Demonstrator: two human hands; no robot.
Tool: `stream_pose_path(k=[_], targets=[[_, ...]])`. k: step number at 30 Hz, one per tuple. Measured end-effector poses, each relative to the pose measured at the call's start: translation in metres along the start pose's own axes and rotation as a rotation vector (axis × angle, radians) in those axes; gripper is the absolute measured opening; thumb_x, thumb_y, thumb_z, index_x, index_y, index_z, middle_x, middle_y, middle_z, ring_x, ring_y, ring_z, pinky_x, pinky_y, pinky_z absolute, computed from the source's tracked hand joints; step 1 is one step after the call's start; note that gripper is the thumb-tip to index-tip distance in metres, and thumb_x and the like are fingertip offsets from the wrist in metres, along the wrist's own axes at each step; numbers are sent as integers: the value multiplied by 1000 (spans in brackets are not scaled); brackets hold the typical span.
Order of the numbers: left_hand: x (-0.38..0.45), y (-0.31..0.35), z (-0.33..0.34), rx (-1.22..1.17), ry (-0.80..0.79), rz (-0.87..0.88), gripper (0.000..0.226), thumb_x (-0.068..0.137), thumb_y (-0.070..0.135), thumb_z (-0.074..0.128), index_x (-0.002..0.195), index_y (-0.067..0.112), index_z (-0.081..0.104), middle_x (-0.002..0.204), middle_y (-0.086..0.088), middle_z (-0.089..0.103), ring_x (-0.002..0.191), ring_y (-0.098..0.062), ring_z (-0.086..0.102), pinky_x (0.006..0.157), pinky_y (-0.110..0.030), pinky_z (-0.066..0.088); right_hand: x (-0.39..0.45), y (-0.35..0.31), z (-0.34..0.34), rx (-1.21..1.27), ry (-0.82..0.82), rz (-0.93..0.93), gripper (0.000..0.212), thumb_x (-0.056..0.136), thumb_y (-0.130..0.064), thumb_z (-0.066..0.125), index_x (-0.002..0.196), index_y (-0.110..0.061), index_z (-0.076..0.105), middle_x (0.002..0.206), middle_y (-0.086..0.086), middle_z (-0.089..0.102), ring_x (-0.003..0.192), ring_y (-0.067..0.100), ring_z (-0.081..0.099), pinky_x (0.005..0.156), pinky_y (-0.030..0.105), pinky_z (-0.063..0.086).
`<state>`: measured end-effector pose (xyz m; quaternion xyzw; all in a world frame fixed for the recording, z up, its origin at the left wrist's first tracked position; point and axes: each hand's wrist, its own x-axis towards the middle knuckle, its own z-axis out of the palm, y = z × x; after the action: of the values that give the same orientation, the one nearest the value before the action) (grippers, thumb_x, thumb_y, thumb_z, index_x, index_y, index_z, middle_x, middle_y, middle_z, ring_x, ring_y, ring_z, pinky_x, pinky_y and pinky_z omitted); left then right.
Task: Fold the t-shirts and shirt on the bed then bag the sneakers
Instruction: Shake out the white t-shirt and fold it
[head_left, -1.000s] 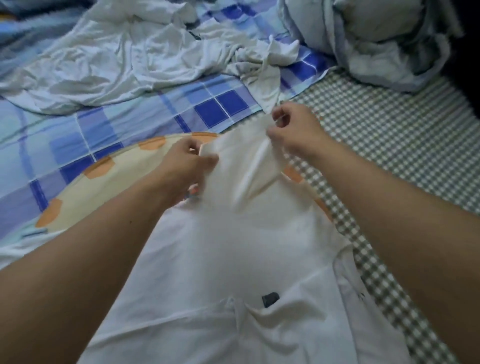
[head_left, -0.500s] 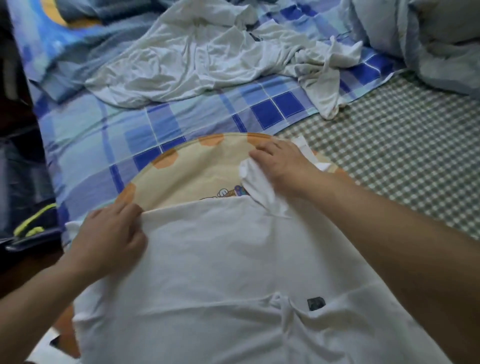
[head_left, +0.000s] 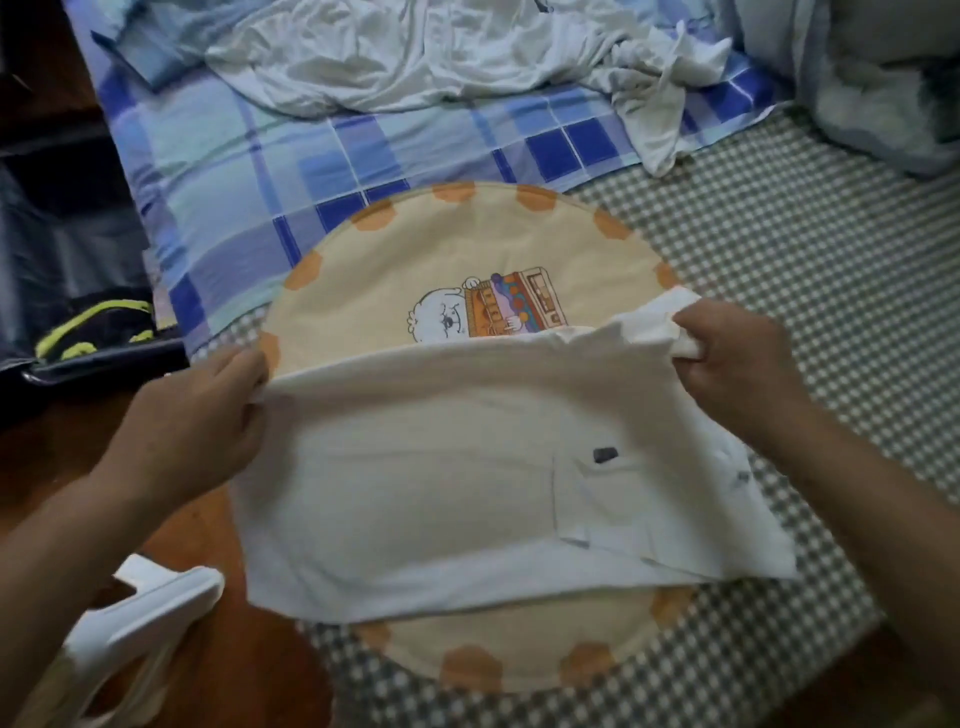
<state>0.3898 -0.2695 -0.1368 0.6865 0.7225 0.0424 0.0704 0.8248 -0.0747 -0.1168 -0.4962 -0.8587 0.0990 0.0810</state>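
Note:
A white shirt with a small dark tag lies partly folded across a round cream cushion with orange dots and a cartoon print. My left hand grips the shirt's far left corner. My right hand pinches a bunched far right corner. More crumpled white garments lie at the far side of the bed. A black sneaker with yellow-green stripes sits on a dark surface beside the bed at the left.
The bed has a blue plaid sheet and a grey-white checked cover. A grey pillow or blanket is bunched at the far right. A white plastic object stands on the brown floor at lower left.
The view has pulled back and down. Both hands have spread apart along the shirt's far edge and drawn it toward me, uncovering the cushion's cartoon print.

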Motion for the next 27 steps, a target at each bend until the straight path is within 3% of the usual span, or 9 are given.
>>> stream_pose_path(k=[2, 6, 8, 10, 12, 14, 17, 21, 27], targets=[[-42, 4, 0, -34, 0, 16, 13, 74, 24, 48, 83, 14, 48, 86, -8, 52, 62, -41, 56, 47, -36, 38, -57, 2, -5, 20, 9, 5, 6, 74, -2, 58, 76, -2, 64, 70, 12, 58, 58, 32, 55, 50, 35, 43], [-91, -1, 38, -122, -71, 17, 13, 75, 19, 45, 76, 10, 53, 80, -9, 49, 69, -38, 51, 51, -39, 37, -121, -5, 30, 83, -41, 67, 14, 75, -8, 54, 73, -3, 68, 76, 8, 53, 65, 21, 45, 53, 21, 27], [-100, -9, 61, -123, -114, -24, 5, 74, 10, 58, 76, 8, 53, 80, -11, 49, 71, -36, 50, 51, -43, 40, -129, -12, 54, 127, -95, 146, 19, 77, -12, 48, 78, -5, 66, 84, 6, 54, 76, 22, 47, 59, 29, 26], [-106, -13, 77, -137, -111, -84, 23, 70, -5, 68, 76, 9, 51, 81, -11, 49, 72, -34, 47, 51, -40, 35, -132, -20, 66, 201, -103, 249, 22, 83, -18, 38, 79, -9, 58, 83, 1, 53, 78, 26, 52, 64, 31, 26], [-107, -12, 71, -170, -46, -112, 8, 75, 0, 53, 77, 8, 51, 81, -12, 48, 73, -34, 46, 53, -39, 31, -133, -31, 62, 254, -18, 284, 19, 88, -18, 36, 77, -15, 51, 79, -1, 50, 73, 24, 50, 61, 31, 26], [-109, -7, 54, -180, 36, -113, 12, 73, 0, 43, 76, 3, 54, 79, -16, 49, 73, -34, 46, 53, -40, 31, -134, -40, 45, 245, 99, 259, 17, 86, -8, 41, 74, -18, 46, 75, -1, 47, 70, 20, 45, 57, 29, 21], [-126, 3, 27, -199, 86, -164, 21, 71, -19, 53, 77, 1, 57, 79, -17, 51, 74, -33, 45, 54, -38, 30, -143, -47, 18, 182, 173, 274, 18, 82, 1, 48, 66, -8, 52, 70, 10, 51, 71, 20, 44, 58, 33, 14], [-166, 16, 34, -258, 19, -224, 28, 70, -22, 60, 76, 4, 56, 77, -14, 54, 72, -28, 46, 54, -37, 35, -176, -42, 21, 77, 90, 315, 10, 77, -1, 54, 70, 0, 61, 76, 16, 58, 74, 25, 48, 59, 34, 14], [-194, 14, 103, -308, -243, -248, 40, 62, -20, 61, 77, 17, 53, 79, -5, 51, 75, -29, 46, 58, -44, 40, -225, -30, 77, 9, -74, 351, 20, 70, 2, 48, 75, 1, 67, 80, 17, 59, 77, 33, 51, 66, 29, 22]])
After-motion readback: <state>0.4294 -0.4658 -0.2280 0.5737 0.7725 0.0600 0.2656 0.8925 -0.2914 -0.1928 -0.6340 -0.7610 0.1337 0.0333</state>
